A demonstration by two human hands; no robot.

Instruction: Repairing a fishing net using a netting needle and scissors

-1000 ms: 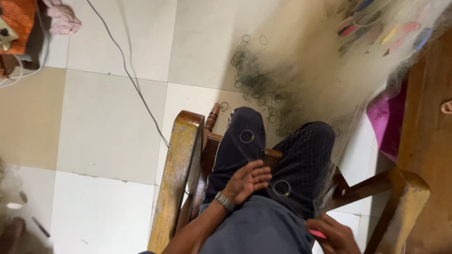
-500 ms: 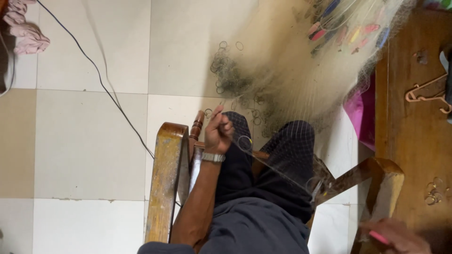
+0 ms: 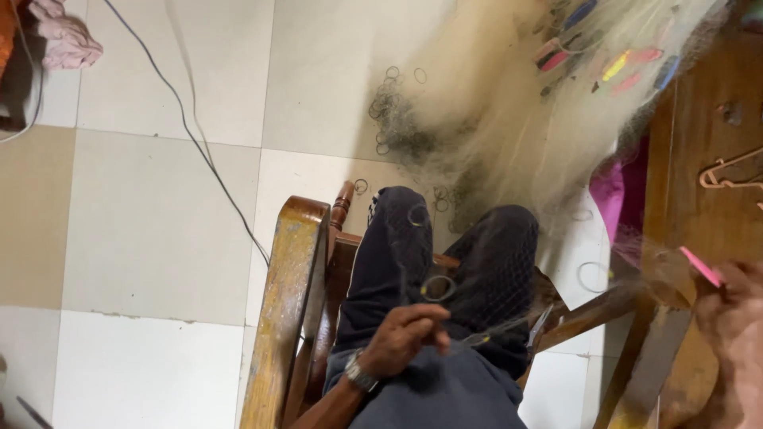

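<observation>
Head view: left hand (image 3: pixel 404 338) pinching fine net (image 3: pixel 509 119); right hand (image 3: pixel 735 306) gripping flat pink needle (image 3: pixel 701 266).

looks like a room in a home, used as a small work place for mending fishing net. the floor (image 3: pixel 151 230) is big square tiles, cream and beige, w/ worn joints. a wooden chair (image 3: pixel 290 302) w/ turned legs stands on it, and a wooden furniture piece (image 3: pixel 699 119) is at the right side w/ a clothes hanger (image 3: pixel 727 171) on it. a thin black cable (image 3: pixel 199 147) runs across the tiles, pink cloth (image 3: pixel 67 40) lies in the corner. a pale fine net (image 3: pixel 509 103) w/ small rings and coloured floats is heaped on the floor.
</observation>
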